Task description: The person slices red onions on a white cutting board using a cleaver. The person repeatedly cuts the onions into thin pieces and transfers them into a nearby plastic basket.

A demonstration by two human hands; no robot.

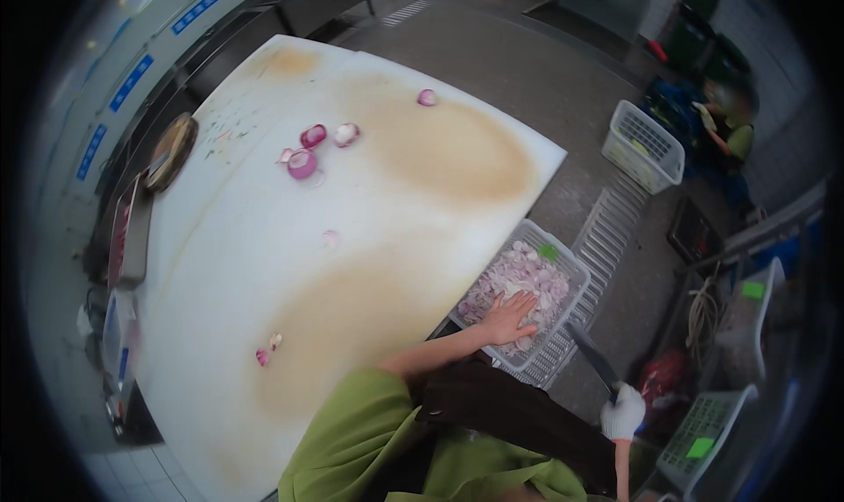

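My bare left hand lies flat with spread fingers on a heap of chopped purple onion in a pale plastic basket. The basket is beside the right edge of the white tabletop. In a white knit glove, my right hand grips the handle of a knife. Its dark broad blade points up and left toward the basket's corner, away from the onion. A bright green piece sits at the far end of the heap.
On the white table lie several onion pieces and a small onion near its far edge. A round wooden board and metal tray stand left. Right are a white basket, a co-worker, a floor grate and a crate.
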